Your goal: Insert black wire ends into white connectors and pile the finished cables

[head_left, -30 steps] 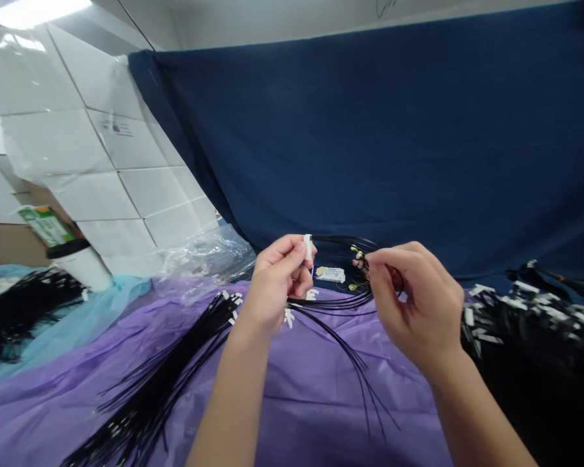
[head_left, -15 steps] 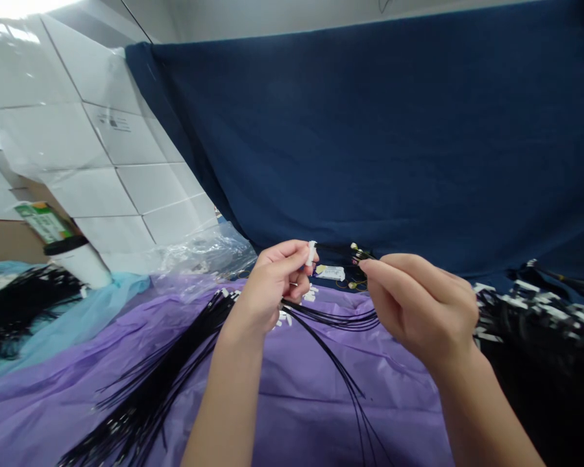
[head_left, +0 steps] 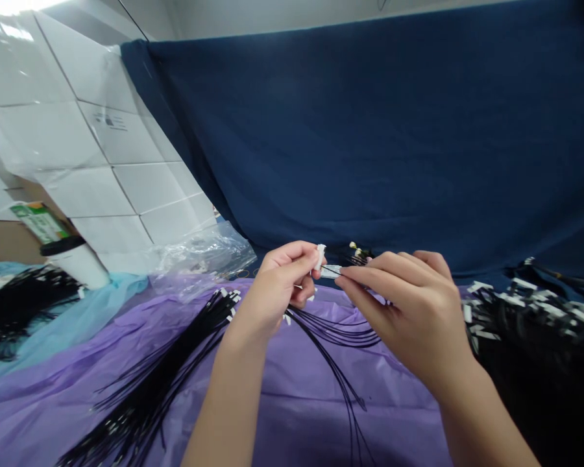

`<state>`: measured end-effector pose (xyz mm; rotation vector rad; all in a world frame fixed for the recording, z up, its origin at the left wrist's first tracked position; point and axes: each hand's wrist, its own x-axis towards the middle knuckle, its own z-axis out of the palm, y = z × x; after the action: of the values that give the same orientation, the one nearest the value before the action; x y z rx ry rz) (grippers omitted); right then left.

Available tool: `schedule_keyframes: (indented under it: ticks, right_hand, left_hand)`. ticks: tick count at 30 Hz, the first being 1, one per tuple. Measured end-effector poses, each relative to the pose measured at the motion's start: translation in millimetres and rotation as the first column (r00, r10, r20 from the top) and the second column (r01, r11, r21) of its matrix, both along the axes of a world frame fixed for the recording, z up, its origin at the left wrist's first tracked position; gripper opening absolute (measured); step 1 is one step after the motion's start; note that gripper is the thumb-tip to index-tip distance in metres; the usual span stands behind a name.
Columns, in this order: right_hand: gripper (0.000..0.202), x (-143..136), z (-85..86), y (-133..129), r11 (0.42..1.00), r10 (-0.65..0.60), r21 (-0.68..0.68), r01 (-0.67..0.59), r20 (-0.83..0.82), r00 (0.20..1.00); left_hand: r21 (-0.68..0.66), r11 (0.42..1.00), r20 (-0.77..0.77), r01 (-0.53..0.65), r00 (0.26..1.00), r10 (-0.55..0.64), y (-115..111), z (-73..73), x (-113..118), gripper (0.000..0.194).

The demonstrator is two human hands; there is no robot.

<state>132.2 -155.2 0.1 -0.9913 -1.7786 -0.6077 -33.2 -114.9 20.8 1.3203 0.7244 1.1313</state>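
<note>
Between thumb and forefinger of my left hand (head_left: pixel 272 292) is a small white plastic connector (head_left: pixel 320 255). My right hand (head_left: pixel 413 311) is closed in a pinch on a thin black wire (head_left: pixel 331 270), whose far end reaches the connector's side. Whether the wire tip sits inside the connector is too small to tell. Several more black wires (head_left: pixel 333 334) trail out below my left hand, curving right and down over the purple sheet. A bundle of black wires with white connectors (head_left: pixel 175 370) lies left of my left forearm.
Purple sheeting (head_left: pixel 292 415) covers the work surface. A large pile of black wires with white ends (head_left: pixel 540 318) lies at right, another dark wire bundle (head_left: pixel 19 318) at far left. A white cup with black lid (head_left: pixel 80 263) stands near stacked white boxes (head_left: pixel 97 188). Blue cloth (head_left: pixel 370 130) hangs behind.
My right hand has moved left towards my left hand, bringing a black wire to the white connector. The left hand has shifted slightly right, still holding the connector.
</note>
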Motion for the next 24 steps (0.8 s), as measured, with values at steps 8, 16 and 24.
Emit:
schedule_keyframes:
  ticks: [8, 16, 24]
  right_hand:
    - [0.014, -8.5, -3.7, 2.8, 0.998, -0.052, 0.029, 0.052, -0.02, 0.998]
    - [0.015, -11.1, -4.7, 4.0, 0.995, -0.08, 0.056, 0.08, -0.011, 0.997]
    - [0.011, -3.5, 1.1, -5.5, 0.991, -0.129, 0.009, 0.13, -0.072, 0.989]
  left_hand:
    - [-0.019, 1.0, 0.033, 0.009, 0.999, -0.009, -1.4, -3.4, 6.9, 0.025]
    - [-0.052, 0.998, 0.046, 0.031, 0.999, -0.029, 0.2, -5.2, 9.3, 0.024]
    - [-0.005, 0.989, 0.103, -0.148, 0.984, 0.147, 4.0, -6.4, 10.8, 0.02]
